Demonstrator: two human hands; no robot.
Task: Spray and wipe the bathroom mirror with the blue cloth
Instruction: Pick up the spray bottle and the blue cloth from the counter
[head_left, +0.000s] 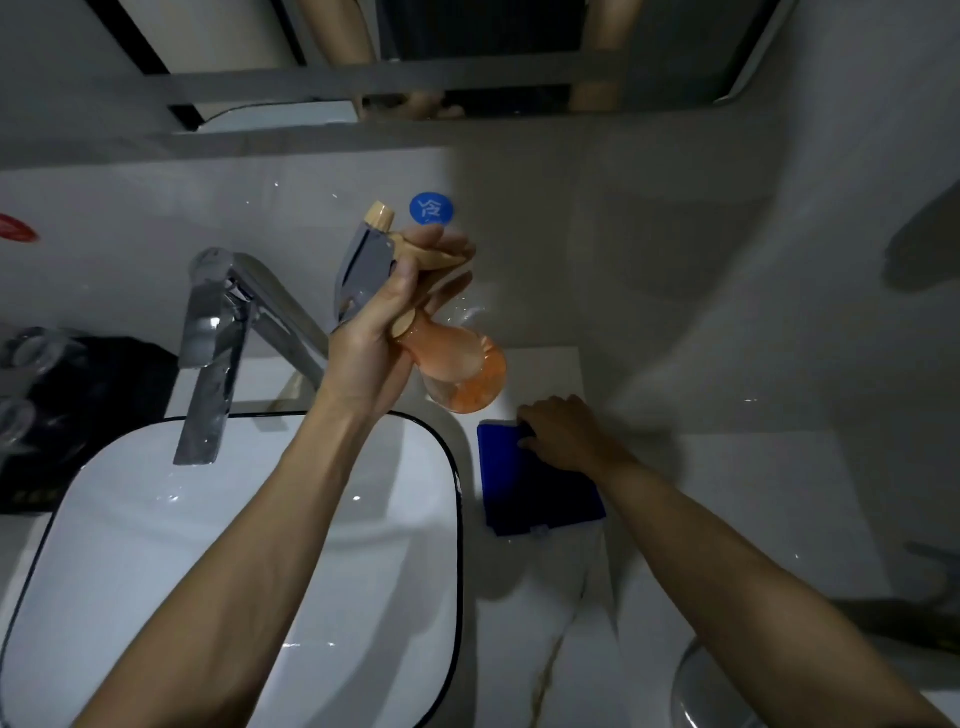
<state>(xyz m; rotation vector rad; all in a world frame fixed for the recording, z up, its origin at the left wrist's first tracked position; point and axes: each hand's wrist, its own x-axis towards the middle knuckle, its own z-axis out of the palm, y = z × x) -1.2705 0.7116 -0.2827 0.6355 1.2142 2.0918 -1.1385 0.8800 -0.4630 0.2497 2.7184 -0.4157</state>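
While the left grip (387, 317) curls round the spray bottle (457, 364) (nozzle raised), right grip (563, 434) pinching the blue cloth (540, 493), table (727, 493) beneath.

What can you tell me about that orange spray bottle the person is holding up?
The spray bottle looks like clear plastic with an orange tint, round-bodied with a narrow neck. Its head has a beige nozzle cap and a grey trigger. It is tilted, nozzle up toward the mirror and base down to the right, held in the air between faucet and blue cloth. The left hand grips its neck just below the trigger; nothing else touches it. How full it is cannot be told.
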